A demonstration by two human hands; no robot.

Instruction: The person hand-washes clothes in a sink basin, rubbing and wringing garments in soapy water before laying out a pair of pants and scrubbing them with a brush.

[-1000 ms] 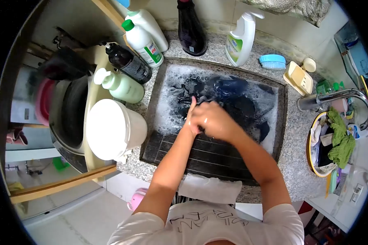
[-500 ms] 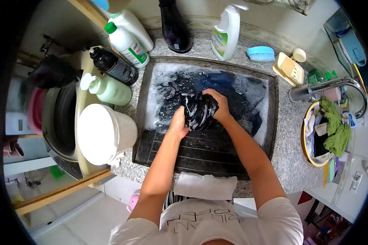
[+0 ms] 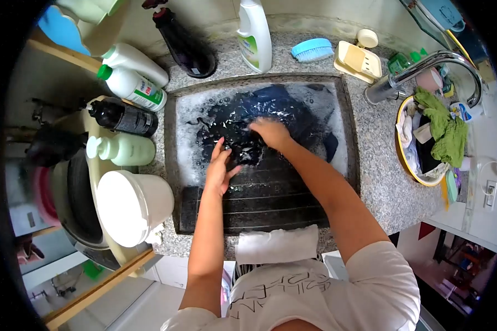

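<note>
Fingers (image 3: 219,147) of left hand (image 3: 218,172) spread, released, at near-left edge of dark cloth (image 3: 234,118). Right hand (image 3: 270,132) over the cloth's middle, fingers bent down, blurred; cannot tell if they grip. Hands apart. Dark cloth wet, bunched, in sink (image 3: 170,127), partly on ribbed board (image 3: 259,212); navy cloth (image 3: 270,98) just behind it, foam (image 3: 186,163) around both. White cloth (image 3: 277,245) over sink's near edge.

Left of sink, near to far: bucket (image 3: 132,207), green pump bottle (image 3: 131,150), black bottle (image 3: 128,119), green-capped bottle (image 3: 137,88). Behind sink, left to right: dark bottle (image 3: 185,49), spray bottle (image 3: 255,41), blue brush (image 3: 312,51), soap dish (image 3: 364,69). Tap (image 3: 382,90) by far-right corner, spout pointing right. Basin (image 3: 401,149) right of sink, clothes inside, green cloth (image 3: 450,132) on top, draped at its right side.
</note>
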